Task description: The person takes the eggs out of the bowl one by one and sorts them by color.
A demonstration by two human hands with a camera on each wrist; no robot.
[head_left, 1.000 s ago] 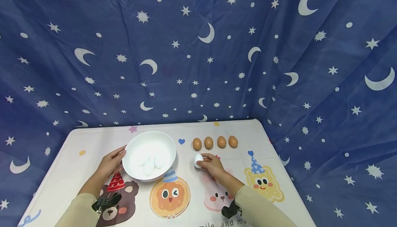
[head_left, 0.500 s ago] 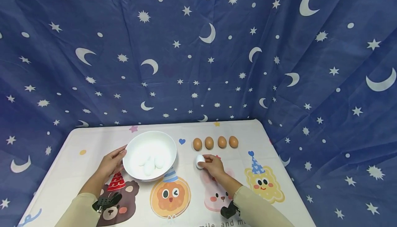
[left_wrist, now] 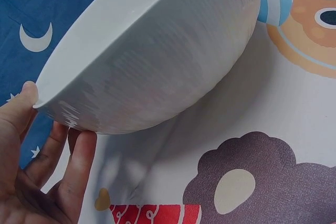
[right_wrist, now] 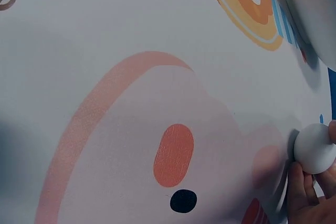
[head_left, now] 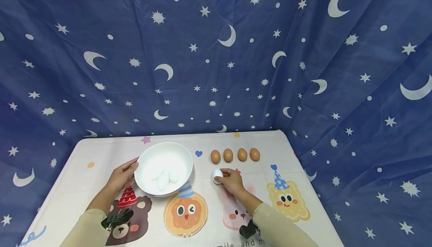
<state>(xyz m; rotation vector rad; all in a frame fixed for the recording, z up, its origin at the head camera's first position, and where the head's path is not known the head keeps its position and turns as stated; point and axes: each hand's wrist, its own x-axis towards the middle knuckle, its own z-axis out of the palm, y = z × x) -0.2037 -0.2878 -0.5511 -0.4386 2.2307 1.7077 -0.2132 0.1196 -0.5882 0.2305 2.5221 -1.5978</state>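
Observation:
A white bowl [head_left: 148, 187] stands on the left half of the table with several white eggs [head_left: 163, 182] in it. My left hand [head_left: 118, 178] grips the bowl's left side. In the left wrist view, the thumb is at the bowl's rim and the fingers [left_wrist: 79, 174] support it from below. To the right of the bowl, my right hand [head_left: 233, 181] pinches a white egg [head_left: 217, 175] between thumb and fingers, at or just above the tabletop. The right wrist view shows this egg [right_wrist: 313, 150] at its right edge, with the hand partly cut off.
Several brown eggs [head_left: 228, 155] lie in a row behind my right hand. A white cloth [head_left: 111, 147] with cartoon prints covers the table. A blue curtain [head_left: 189, 70] with moons and stars hangs behind it and along the sides.
My right hand and the white egg have shifted very slightly toward me. The left hand still holds the bowl in the same place.

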